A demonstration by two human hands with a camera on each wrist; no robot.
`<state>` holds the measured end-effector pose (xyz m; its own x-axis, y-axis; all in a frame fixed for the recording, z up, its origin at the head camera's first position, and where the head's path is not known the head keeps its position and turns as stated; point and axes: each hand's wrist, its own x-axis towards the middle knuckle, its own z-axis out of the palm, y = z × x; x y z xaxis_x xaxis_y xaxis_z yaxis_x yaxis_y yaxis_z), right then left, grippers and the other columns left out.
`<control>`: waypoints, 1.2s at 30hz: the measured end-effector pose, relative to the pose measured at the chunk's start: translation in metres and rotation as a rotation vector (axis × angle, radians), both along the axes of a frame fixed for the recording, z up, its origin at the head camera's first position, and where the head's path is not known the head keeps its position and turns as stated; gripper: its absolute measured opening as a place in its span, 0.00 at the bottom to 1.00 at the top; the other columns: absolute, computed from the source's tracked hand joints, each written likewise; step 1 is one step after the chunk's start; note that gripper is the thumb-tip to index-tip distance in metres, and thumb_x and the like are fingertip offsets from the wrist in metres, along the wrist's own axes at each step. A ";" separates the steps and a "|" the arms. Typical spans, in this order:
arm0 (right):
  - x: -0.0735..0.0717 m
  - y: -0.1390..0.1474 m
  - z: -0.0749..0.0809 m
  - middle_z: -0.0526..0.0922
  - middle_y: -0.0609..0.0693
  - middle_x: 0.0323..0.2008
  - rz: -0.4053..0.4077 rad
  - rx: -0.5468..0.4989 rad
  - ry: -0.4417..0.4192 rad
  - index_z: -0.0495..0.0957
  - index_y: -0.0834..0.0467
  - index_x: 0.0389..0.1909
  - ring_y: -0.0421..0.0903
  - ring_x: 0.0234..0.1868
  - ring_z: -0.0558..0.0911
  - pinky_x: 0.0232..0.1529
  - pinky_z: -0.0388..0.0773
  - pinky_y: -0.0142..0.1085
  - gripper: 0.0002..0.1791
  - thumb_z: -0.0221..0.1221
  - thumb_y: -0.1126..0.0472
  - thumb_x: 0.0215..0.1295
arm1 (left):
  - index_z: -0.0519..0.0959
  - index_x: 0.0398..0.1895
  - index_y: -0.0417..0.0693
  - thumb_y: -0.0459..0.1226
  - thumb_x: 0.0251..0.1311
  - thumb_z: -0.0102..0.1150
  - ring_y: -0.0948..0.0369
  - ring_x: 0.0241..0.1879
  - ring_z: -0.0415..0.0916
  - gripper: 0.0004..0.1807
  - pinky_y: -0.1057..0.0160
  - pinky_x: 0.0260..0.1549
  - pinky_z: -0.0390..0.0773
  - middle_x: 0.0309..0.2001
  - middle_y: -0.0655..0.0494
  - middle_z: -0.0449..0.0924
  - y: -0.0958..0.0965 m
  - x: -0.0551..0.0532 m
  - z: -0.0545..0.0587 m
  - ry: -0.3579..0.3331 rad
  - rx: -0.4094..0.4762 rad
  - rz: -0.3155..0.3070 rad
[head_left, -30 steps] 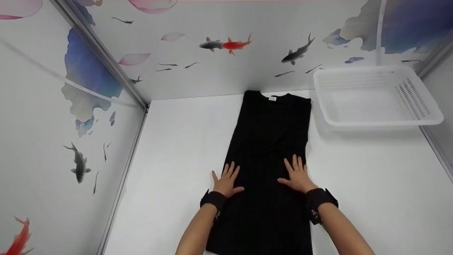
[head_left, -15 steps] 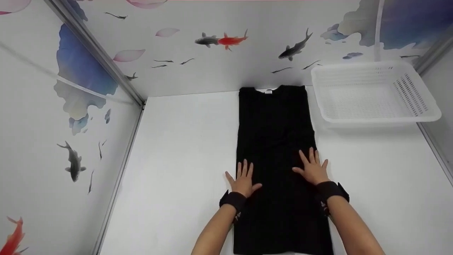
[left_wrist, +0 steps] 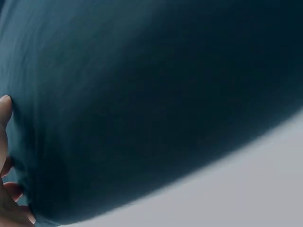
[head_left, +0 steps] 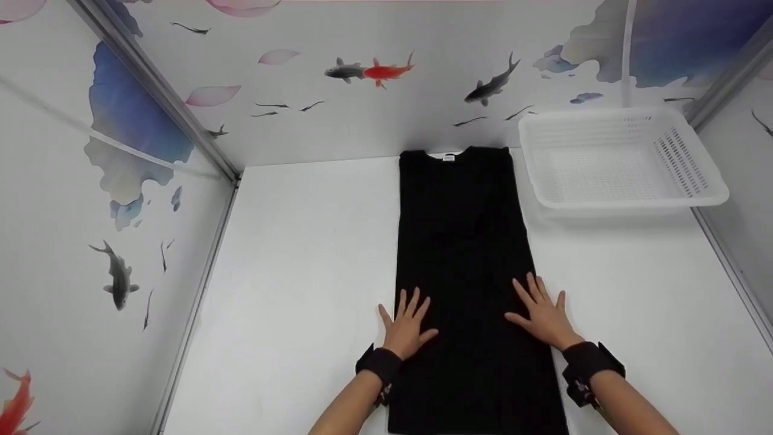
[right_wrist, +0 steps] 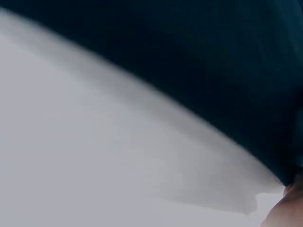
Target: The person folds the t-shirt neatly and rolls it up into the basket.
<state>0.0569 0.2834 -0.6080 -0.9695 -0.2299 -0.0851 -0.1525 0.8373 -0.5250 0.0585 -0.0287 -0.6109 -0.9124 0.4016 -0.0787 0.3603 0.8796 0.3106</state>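
A black shirt, folded into a long narrow strip, lies on the white table with its neckline and small white label against the back wall. My left hand rests on its left edge, fingers spread and straight. On the opposite edge my right hand lies with fingers splayed, partly over the cloth and partly past it. The left wrist view shows the dark cloth close up, with fingertips at the left border. In the right wrist view the shirt's edge runs diagonally, and a bit of the hand shows at the lower right corner.
A white plastic basket with perforated sides stands at the back right, close beside the shirt's collar. Walls with painted fish enclose the white table at the back and both sides.
The shirt has straightened, its lower part shifting right and its collar toward the back wall. Both hands moved right along with it, then slid back toward me, the right one outward.
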 end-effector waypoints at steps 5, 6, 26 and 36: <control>0.042 0.006 -0.006 0.61 0.71 0.68 0.048 -0.049 0.178 0.69 0.64 0.66 0.65 0.72 0.54 0.59 0.41 0.76 0.36 0.67 0.55 0.58 | 0.68 0.70 0.50 0.54 0.63 0.59 0.44 0.72 0.52 0.34 0.25 0.59 0.51 0.73 0.48 0.59 -0.023 0.029 -0.001 0.027 0.003 -0.142; 0.051 0.007 -0.008 0.63 0.70 0.67 0.060 -0.065 0.219 0.72 0.64 0.63 0.61 0.73 0.53 0.58 0.43 0.77 0.34 0.68 0.57 0.55 | 0.69 0.69 0.50 0.54 0.63 0.59 0.45 0.72 0.52 0.34 0.25 0.59 0.51 0.73 0.48 0.59 -0.028 0.034 -0.001 0.028 0.004 -0.175; 0.159 0.045 -0.035 0.76 0.42 0.41 0.434 -0.103 0.593 0.84 0.49 0.44 0.38 0.41 0.71 0.41 0.66 0.36 0.22 0.74 0.49 0.45 | 0.83 0.41 0.55 0.48 0.51 0.73 0.62 0.47 0.71 0.16 0.59 0.51 0.73 0.45 0.58 0.75 -0.091 0.108 -0.023 0.319 0.252 -0.644; 0.141 0.038 -0.027 0.76 0.39 0.30 0.504 -0.154 0.616 0.79 0.51 0.28 0.38 0.32 0.73 0.36 0.65 0.31 0.06 0.66 0.56 0.59 | 0.80 0.33 0.53 0.36 0.39 0.72 0.66 0.33 0.70 0.14 0.72 0.36 0.65 0.33 0.63 0.75 -0.077 0.103 -0.016 0.425 0.186 -0.658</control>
<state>0.1975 0.3216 -0.6348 -0.6088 -0.6169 0.4988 -0.7914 0.5160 -0.3277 0.1611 -0.1059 -0.6271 -0.4214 0.8395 0.3431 0.9068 0.3935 0.1509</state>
